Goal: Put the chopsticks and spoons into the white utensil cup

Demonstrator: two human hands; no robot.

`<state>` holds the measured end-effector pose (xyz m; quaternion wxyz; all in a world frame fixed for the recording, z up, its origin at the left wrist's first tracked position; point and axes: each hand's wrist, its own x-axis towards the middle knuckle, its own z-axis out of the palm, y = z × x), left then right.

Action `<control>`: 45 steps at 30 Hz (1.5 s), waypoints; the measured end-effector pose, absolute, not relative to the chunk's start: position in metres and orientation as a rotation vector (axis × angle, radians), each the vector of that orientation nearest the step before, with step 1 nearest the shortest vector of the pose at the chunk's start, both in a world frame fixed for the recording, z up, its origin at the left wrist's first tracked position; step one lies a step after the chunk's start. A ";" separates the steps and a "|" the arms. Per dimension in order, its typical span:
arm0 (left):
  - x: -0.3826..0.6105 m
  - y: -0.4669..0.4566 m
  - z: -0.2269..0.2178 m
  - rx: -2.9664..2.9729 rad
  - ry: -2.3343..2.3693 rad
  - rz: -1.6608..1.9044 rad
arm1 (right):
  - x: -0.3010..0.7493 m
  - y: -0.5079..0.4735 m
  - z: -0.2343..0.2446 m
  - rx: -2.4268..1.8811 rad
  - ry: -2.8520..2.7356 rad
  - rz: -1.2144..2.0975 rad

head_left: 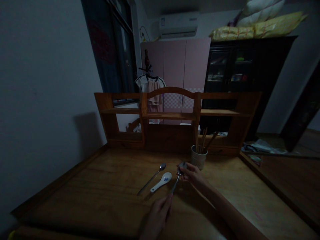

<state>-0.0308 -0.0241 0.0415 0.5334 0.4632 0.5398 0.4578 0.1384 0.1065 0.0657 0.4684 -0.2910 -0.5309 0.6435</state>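
Spoon (175, 185), metal and long in the handle, is held above the table (100, 186) in front of us, slanting away with its bowl at the far end. Our left hand (159, 210), nearest to us, is clamped on the near end of the handle. Our right hand (190, 174) is farther forward, its fingers and thumb together on the bowl (they hide part of it, so we cannot tell exactly how each finger sits). Just to the left of our hands, a white soup spoon (162, 181) with a blue mark in its bowl lies on the wood, and beside it, farther left, rests a second metal spoon (152, 178), its bowl also pointing away from us. Beyond our right hand, near the back of the table, we see a pale cup (198, 158) with several sticks (203, 139) leaning in it. Behind that, a wooden shelf (170, 116) with an arched middle runs along the table's far edge. Past it we can make out clothes (151, 85) on a stand, a pink wardrobe (174, 63), a dark cabinet (270, 66) topped by a yellow bundle (272, 26), and a white air conditioner (178, 25) high on the wall.
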 end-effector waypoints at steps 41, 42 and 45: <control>-0.028 -0.033 0.054 1.235 1.301 1.102 | 0.138 0.102 0.066 -0.789 -1.413 1.512; -0.029 -0.034 0.053 1.224 1.300 1.090 | 0.138 0.101 0.067 -0.783 -1.417 1.515; -0.031 -0.034 0.051 1.210 1.242 1.067 | 0.137 0.098 0.070 -0.775 -1.421 1.521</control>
